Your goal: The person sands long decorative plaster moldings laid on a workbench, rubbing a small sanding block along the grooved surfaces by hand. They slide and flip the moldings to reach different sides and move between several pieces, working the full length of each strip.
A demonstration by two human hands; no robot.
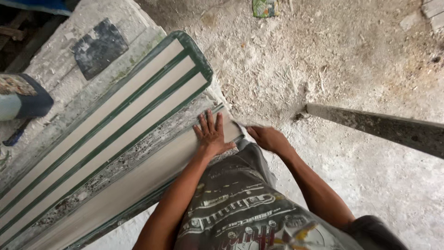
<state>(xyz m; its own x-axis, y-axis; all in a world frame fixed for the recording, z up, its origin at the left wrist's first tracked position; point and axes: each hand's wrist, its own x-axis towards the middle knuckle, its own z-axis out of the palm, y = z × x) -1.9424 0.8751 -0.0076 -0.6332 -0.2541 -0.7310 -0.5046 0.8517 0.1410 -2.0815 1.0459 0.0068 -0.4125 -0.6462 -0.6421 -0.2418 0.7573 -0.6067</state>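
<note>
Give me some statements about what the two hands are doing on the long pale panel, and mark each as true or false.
1. The left hand lies flat, fingers spread, on the pale panel. True.
2. The right hand is raised far from the panel. False: it is at the panel's end edge.
3. The green-striped board lies beside the panel. True.
4. The floor is clean tile. False: it is rough and covered in pale dust.
</note>
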